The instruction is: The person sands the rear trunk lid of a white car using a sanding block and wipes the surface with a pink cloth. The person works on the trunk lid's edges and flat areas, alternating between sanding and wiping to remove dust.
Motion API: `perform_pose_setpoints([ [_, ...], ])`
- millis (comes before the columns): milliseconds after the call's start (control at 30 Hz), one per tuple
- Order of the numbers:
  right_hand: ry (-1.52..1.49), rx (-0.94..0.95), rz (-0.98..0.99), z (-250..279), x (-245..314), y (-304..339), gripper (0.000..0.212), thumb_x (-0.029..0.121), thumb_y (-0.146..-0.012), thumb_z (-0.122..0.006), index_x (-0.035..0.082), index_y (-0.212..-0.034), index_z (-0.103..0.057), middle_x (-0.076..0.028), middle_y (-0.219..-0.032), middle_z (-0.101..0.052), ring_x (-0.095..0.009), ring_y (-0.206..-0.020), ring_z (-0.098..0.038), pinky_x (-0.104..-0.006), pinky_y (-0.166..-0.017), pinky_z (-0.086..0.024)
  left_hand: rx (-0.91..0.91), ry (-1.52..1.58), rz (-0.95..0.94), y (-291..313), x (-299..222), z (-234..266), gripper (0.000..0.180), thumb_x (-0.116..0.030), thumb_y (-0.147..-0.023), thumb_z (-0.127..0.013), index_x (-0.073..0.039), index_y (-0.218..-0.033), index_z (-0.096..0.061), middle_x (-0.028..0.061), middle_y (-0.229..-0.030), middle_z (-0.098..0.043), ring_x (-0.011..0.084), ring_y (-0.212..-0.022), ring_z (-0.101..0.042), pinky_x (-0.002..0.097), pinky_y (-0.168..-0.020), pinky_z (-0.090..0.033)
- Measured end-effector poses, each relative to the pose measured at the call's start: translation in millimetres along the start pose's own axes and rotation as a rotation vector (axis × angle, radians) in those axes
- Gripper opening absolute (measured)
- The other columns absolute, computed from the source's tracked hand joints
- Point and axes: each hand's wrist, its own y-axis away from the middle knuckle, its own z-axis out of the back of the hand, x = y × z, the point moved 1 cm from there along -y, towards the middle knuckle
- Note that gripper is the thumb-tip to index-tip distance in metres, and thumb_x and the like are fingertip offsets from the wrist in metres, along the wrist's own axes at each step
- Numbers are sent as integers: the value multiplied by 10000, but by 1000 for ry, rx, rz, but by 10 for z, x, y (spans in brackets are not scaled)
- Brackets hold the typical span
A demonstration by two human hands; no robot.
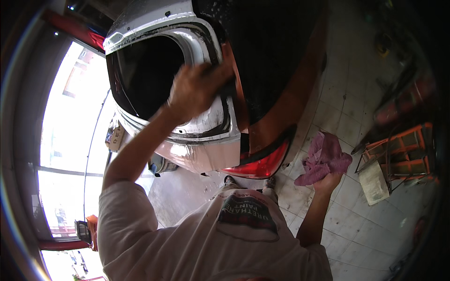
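Note:
My left hand (194, 91), smeared by motion, is over the bare grey-white frame (208, 124) around a car's dark rear window (152, 70). Its fingers appear curled round a dark object (228, 88) at the orange-brown pillar edge; blur hides what it is. Low on the right, my right hand (328, 181) grips a crumpled mauve cloth (323, 161) from beneath, away from the car. Between the hands, the red tail light (267, 161) sits at the car's rear corner.
A tiled floor (337, 210) lies around my feet. At right stands an orange metal frame (398, 154) with a pale flat piece (373, 182) leaning on it. A cardboard box (114, 136) is left of the car, beside a bright glazed opening (70, 140).

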Motion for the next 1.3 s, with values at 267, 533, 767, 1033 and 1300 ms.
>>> perform_pose_setpoints([
  [267, 30, -6, 20, 119, 58, 78, 589, 497, -1085, -516, 92, -1512, -510, -89, -1466, -608, -307, -1317, -599, -500, -1092, -498, -151, -93, 102, -99, 80, 25, 507, -221, -859, -769, -136, -1357, -727, -44, -1502, -663, 234, -1124, -628, 400, -834, -475],
  [533, 122, 518, -55, -1274, 62, -74, 732, 538, -1069, -494, 39, -1600, -419, -155, -1508, -588, -351, -1247, -652, -499, -987, -570, -178, -40, 173, 230, -171, -66, 530, -205, -836, -780, -152, -1361, -729, -53, -1518, -646, 236, -1137, -623, 403, -846, -480],
  [767, 724, 709, 693, -3613, 270, -541, 449, 279, -1091, -491, 26, -1462, -517, -170, -1438, -580, -375, -1336, -570, -488, -1107, -498, -125, 263, 303, 449, -592, 3, 491, -166, -867, -750, -120, -1355, -725, 15, -1476, -672, 277, -1143, -637, 424, -930, -490],
  [1033, 1511, 1149, 1606, -4145, -856, -1366, 395, 329, -951, -723, 122, -1287, -717, -136, -1426, -635, -356, -1449, -509, -449, -1179, -458, -313, 861, 716, 1974, -1022, 117, 439, -75, -909, -755, -30, -1345, -742, 92, -1450, -703, 318, -1179, -621, 415, -1066, -489],
  [1300, 1559, 1586, 1498, -3038, -1168, -655, 181, 303, -964, -738, 239, -1131, -765, 18, -1299, -695, -223, -1463, -517, -563, -1324, -246, -268, 932, 1356, 3668, -1743, 232, 391, -131, -1031, -630, -4, -1395, -694, 117, -1422, -713, 274, -1171, -578, 365, -1064, -465],
])
